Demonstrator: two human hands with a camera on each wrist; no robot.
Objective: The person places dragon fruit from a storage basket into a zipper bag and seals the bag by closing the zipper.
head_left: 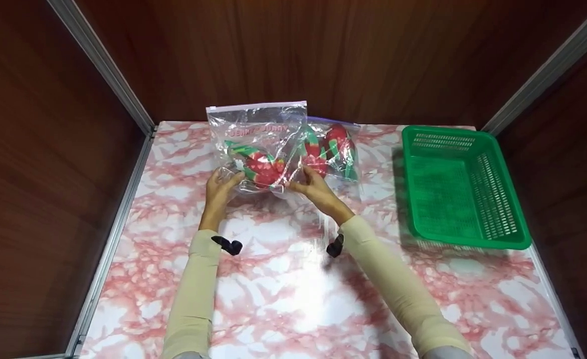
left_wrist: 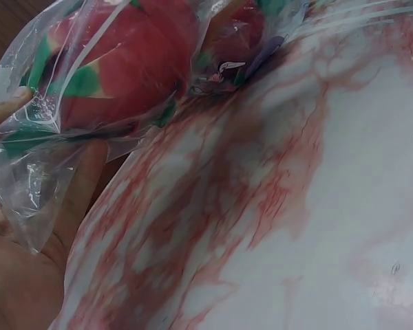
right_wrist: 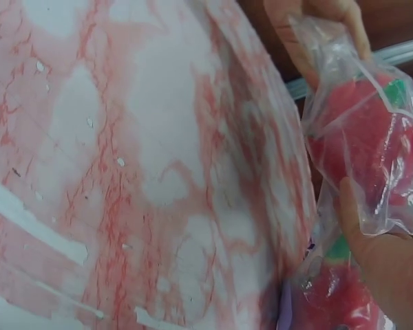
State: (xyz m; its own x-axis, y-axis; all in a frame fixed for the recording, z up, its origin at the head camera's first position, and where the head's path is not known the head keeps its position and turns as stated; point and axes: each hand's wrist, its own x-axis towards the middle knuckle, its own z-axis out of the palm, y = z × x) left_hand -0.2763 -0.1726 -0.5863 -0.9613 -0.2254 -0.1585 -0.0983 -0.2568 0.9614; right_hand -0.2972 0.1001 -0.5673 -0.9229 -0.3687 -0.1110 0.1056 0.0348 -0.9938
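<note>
A clear zip bag (head_left: 256, 117) with red and green dragon fruit (head_left: 266, 169) inside is held up near the back of the table. My left hand (head_left: 218, 192) grips its lower left corner, thumb in front; in the left wrist view the thumb and a finger lie on either side of the plastic. The lower right corner is pinched by my right hand (head_left: 318, 192). Behind it, to the right, a second zip bag (head_left: 345, 167) with similar red and green fruit lies on the table, partly covered by the held bag.
A green plastic basket (head_left: 443, 189) with slotted sides stands on the right of the red-and-white marbled table (head_left: 273, 279). Dark wood panels (head_left: 298, 55) with metal edging enclose the back and both sides.
</note>
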